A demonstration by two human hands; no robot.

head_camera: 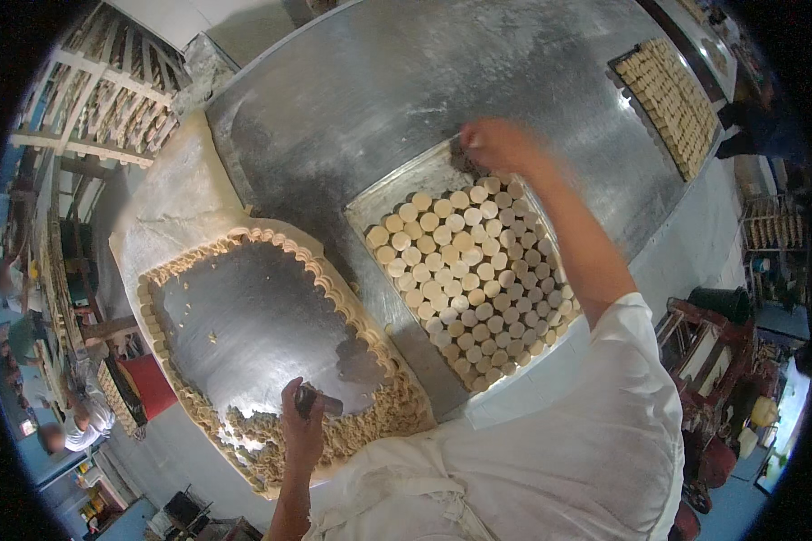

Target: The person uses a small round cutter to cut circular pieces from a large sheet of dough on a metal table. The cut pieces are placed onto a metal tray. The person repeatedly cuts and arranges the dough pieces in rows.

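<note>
My left hand grips a short dark metal cylinder, probably a round dough cutter. It is held above the near end of a bare metal surface, by crumbled dough scraps. A scalloped dough edge, cut in round bites, borders that surface. My right hand is blurred and curled over the far corner of a metal tray. Whether its fingers hold anything is unclear. Rows of pale dough rounds lie on the tray, with bare metal at its far end and left side.
A folded dough sheet lies at the table's left end. Another tray of small dough pieces sits far right on the metal table. A slatted wooden rack stands left; a person is lower left. Machinery stands right.
</note>
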